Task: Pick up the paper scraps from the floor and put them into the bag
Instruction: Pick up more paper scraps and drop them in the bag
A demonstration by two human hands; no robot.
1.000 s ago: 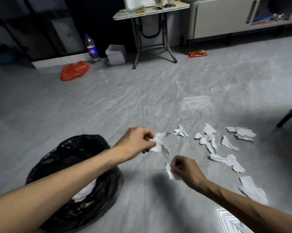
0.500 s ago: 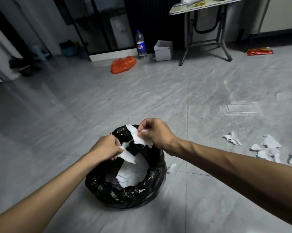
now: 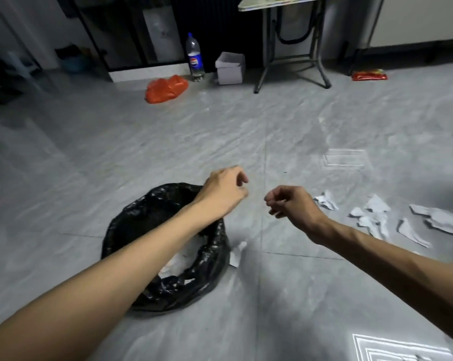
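A black plastic bag sits open on the grey floor, with white paper scraps inside it. My left hand hovers past the bag's far right rim, fingers loosely curled and holding nothing. My right hand hangs to the right of it, also loosely curled and empty. One scrap lies on the floor against the bag's right side. Several more white scraps are scattered on the floor to the right of my right hand.
At the back stand a folding table's metal legs, a white cardboard box, a cola bottle and an orange plastic bag. A red packet lies at the far right.
Both hands carried paper scraps from the floor to the bag and let them go. Now they are empty and have moved right, off the bag's opening.
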